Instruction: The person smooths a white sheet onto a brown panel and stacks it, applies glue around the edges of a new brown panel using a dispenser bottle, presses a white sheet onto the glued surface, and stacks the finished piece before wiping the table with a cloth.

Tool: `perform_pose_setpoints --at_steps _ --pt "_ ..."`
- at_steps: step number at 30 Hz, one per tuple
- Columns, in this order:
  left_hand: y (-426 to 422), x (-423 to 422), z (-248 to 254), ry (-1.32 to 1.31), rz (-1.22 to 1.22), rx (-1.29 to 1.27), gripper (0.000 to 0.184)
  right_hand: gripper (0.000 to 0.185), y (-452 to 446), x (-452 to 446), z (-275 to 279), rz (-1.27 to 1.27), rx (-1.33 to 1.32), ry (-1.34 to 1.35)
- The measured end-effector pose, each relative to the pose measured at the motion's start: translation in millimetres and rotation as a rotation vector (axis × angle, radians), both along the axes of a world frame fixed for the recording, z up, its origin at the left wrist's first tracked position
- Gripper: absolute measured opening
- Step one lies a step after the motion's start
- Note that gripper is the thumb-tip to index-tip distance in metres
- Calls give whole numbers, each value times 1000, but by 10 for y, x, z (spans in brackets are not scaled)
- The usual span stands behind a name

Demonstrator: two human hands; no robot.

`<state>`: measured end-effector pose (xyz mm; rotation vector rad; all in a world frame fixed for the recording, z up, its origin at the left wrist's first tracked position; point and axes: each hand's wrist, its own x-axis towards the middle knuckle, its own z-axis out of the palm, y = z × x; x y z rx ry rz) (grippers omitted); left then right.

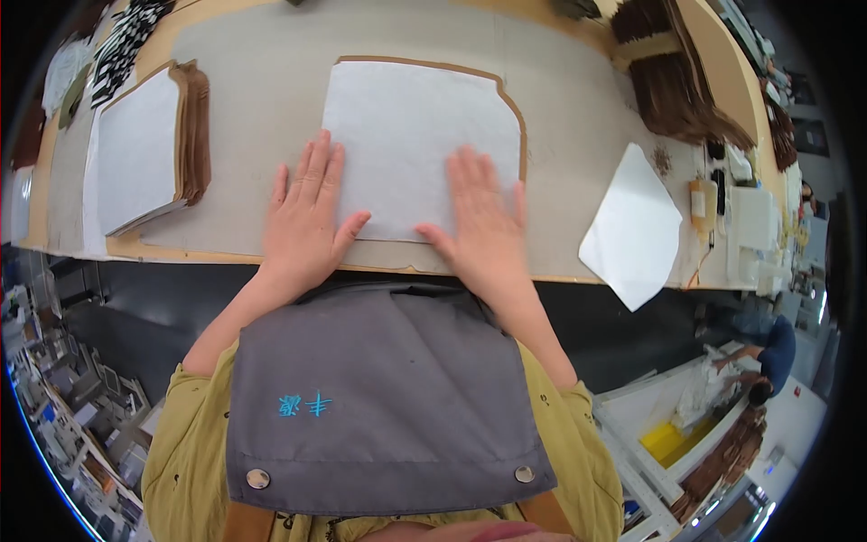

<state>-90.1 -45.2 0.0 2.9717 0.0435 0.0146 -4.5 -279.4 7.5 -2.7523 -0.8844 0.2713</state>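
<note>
A white sheet-like panel (397, 117) lies flat on the grey table mat, with a brown border along its top and right edges. My left hand (307, 212) rests over its left edge, palm down, fingers stretched out and thumb apart. On the panel's lower right part lies my right hand (486, 217), its fingers extended and slightly blurred, thumb pointing inward. Neither hand grips anything. To the left sits a stack of similar white-faced panels (140, 144) with brown edges.
A loose white sheet (632, 226) overhangs the front table edge at right. Beyond it are an amber bottle (698, 203) and small items. Stacked brown pieces (673, 95) stand at the back right. Striped material (126, 45) lies back left. Another person (775, 357) bends over a bench at right.
</note>
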Motion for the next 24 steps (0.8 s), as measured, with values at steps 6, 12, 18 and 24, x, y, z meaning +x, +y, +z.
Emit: perform_pose_setpoints --at_steps 6,12,18,24 --pt "154 36 95 -36 50 -396 72 97 -524 184 -16 -293 -160 -129" --pt "484 504 177 -212 143 -307 74 93 -663 230 -16 -386 -8 -206" --pt "452 843 -17 -29 -143 56 73 92 -634 311 -24 -394 48 -197" --pt "477 953 67 -66 -34 -144 77 92 -722 374 -56 -424 59 -162"
